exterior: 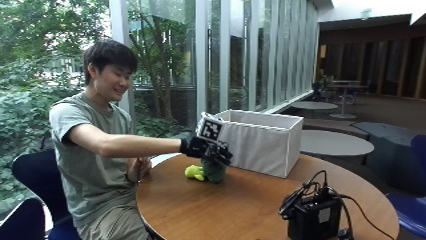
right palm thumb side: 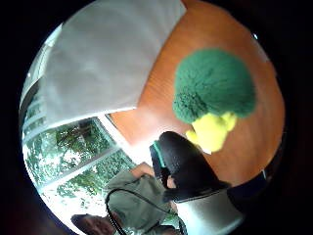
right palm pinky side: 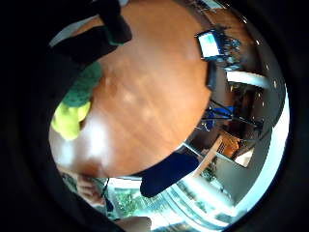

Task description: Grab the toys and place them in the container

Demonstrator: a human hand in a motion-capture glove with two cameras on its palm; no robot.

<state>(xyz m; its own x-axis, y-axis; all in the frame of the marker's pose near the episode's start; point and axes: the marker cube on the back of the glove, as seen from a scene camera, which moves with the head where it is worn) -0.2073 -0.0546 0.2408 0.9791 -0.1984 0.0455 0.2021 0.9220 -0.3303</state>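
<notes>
- person seated at a round brown wooden table (exterior: 219,205), left of frame in the outside view, right arm stretched out toward the middle of the frame.
- black-gloved right hand (exterior: 205,149) sits just above a plush broccoli toy with a dark green fuzzy head and yellow stalk (exterior: 208,171), at the centre of the outside view.
- cannot tell from any view whether the fingers are touching or gripping the toy; one gloved finger (right palm thumb side: 183,164) shows beside the yellow stalk in the thumb side palm view, extended, not wrapped round it.
- toy lies on the tabletop, just in front of a white fabric box container (exterior: 261,140), which stands on the far side of the table, right of centre.
- in the thumb side view the toy's green head (right palm thumb side: 214,85) is near the container's white wall (right palm thumb side: 102,58).
- black boxy device with cables (exterior: 313,212) stands on the near table edge, lower right.
- the bare hand (exterior: 142,167) rests at the table edge by the torso.
</notes>
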